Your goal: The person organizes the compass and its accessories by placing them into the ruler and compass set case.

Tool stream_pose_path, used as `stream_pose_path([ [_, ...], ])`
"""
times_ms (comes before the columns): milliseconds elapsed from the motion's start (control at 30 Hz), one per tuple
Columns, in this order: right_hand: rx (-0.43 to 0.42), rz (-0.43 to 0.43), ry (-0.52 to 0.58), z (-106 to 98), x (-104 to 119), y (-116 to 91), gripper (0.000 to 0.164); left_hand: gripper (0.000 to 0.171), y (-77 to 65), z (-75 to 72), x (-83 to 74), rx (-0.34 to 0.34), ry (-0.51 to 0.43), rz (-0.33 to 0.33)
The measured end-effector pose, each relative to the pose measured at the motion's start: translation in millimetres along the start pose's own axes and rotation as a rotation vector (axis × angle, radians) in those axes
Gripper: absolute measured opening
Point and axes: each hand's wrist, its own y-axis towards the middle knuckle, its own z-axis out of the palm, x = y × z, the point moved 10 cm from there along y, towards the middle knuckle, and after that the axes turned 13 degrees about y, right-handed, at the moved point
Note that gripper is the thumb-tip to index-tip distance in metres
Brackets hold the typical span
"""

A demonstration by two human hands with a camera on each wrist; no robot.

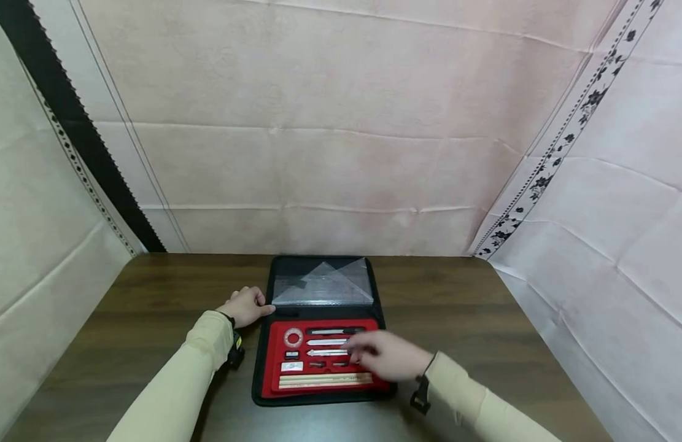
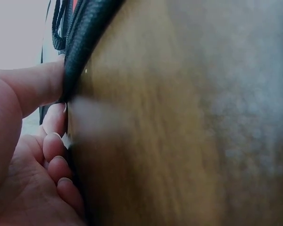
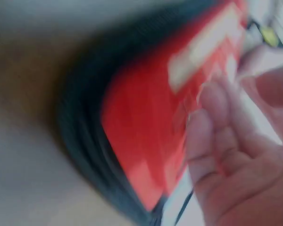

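A black zip case (image 1: 258, 383) lies unfolded on the table, holding a geometry set. Its lower half carries a red tray (image 1: 271, 344) with slim silver drawing tools (image 1: 326, 342), a white ring (image 1: 293, 337), a small white block (image 1: 292, 366) and pale wooden sticks (image 1: 324, 380). Clear set squares (image 1: 324, 285) sit in the upper half. My left hand (image 1: 247, 307) pinches the case's left edge near the fold, thumb above and fingers beneath in the left wrist view. Over the tray's right side hovers my right hand (image 1: 387, 355), fingers loosely bent, nothing visible in them; it hides the tools' right ends.
The brown wooden table (image 1: 457, 307) extends on both sides of the case. White patterned cloth (image 1: 329, 166) hangs behind the table's far edge, with more cloth at left and right. A dark strap with a device (image 1: 420, 396) is on the right wrist.
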Motion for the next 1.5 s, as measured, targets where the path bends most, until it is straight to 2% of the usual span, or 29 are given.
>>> stream_pose_path([
  [133,-0.269,0.161,0.19,-64,-41,9,0.025,0.033,-1.3,-1.7,-4.9,0.006,-0.005,0.013],
  [233,-0.449,0.267,0.344,-98,-74,15,0.028,0.032,-0.7,-3.0,-5.3,0.007,-0.008,0.014],
  [300,-0.522,0.297,0.44,-109,-87,21,0.033,0.032,0.5,-3.5,-5.6,0.005,-0.009,0.013],
  [367,-0.557,0.313,0.486,-113,-93,27,0.037,0.032,1.6,-3.1,-7.0,0.004,-0.01,0.017],
  [467,-0.601,0.346,0.478,-118,-102,31,0.038,0.032,3.1,-0.7,-9.8,0.013,-0.02,0.025],
  [633,-0.628,0.381,0.41,-122,-111,32,0.03,0.032,6.5,0.5,-10.0,0.002,-0.018,0.035],
  [967,-0.578,0.36,0.301,-116,-117,43,0.021,0.031,4.9,0.9,-3.7,0.002,-0.01,0.026],
  [1200,-0.521,0.403,0.181,-115,-114,48,0.022,0.032,2.0,-0.4,-3.6,0.01,-0.013,0.032],
  [1500,-0.425,0.428,0.146,-109,-109,48,0.023,0.028,5.5,0.4,-1.4,0.011,-0.04,0.035],
])
